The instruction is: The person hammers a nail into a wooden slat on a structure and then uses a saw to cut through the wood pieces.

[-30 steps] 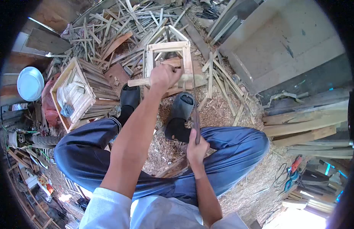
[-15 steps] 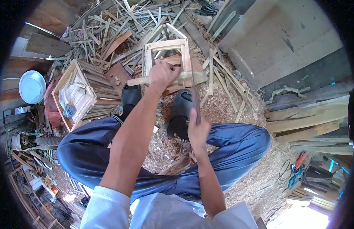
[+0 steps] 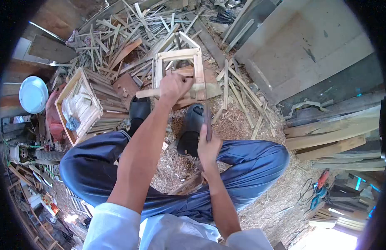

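Note:
Between my feet, a pale wooden strip (image 3: 147,93) lies crosswise over a small wooden frame (image 3: 177,54). My left hand (image 3: 174,87) is closed around the strip near its middle, pressing it down against the frame. My right hand (image 3: 209,149) grips the dark handle end of a long, thin saw (image 3: 207,115), seen almost edge-on. Its narrow blade points away from me and crosses the strip to the right of my left hand. Whether the teeth have cut into the wood cannot be made out.
Scrap sticks (image 3: 114,39) are heaped behind the frame. A slatted wooden crate (image 3: 82,110) with plastic inside stands left, near a pale basin (image 3: 33,94). Boards (image 3: 334,129) are stacked right, with a power tool (image 3: 320,193) nearer me. Shavings cover the floor.
My right hand and the saw have come slightly back toward me. My left hand keeps its hold on the strip. The whole view has shifted a little.

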`<state>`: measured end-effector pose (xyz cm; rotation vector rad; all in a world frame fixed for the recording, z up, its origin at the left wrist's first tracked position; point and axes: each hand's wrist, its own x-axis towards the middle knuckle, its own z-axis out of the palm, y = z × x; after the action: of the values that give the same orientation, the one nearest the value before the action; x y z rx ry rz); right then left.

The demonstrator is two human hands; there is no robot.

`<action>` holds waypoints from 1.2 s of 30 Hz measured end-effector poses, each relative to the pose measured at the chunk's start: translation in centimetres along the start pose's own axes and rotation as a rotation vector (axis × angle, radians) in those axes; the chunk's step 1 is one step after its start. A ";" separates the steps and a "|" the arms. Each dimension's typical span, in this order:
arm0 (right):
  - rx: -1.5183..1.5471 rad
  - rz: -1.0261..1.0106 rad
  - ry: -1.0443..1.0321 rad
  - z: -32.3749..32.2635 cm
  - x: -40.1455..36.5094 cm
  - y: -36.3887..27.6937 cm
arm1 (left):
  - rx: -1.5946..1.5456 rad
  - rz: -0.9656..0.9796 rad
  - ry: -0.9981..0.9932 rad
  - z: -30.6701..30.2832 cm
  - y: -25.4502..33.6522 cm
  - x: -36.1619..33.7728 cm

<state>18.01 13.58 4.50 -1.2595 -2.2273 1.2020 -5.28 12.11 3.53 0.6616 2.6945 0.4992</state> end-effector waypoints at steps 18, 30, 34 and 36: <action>0.095 0.027 -0.013 -1.4 -0.7 -2.6 | 0.033 0.079 0.012 -0.2 0.2 0.6; 0.104 0.062 -0.011 -0.9 -1.7 -2.1 | 0.035 0.086 0.009 0.7 0.0 0.0; 0.032 0.062 -0.078 -1.2 -0.1 -3.8 | 0.037 0.069 -0.009 0.4 -0.2 1.3; 0.064 0.008 -0.070 -0.7 -0.2 -3.4 | 0.055 0.034 -0.031 0.6 -0.6 1.1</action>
<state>16.72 12.87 7.64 -1.2202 -2.2155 1.3285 -6.23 12.35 2.52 0.7253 2.6803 0.4207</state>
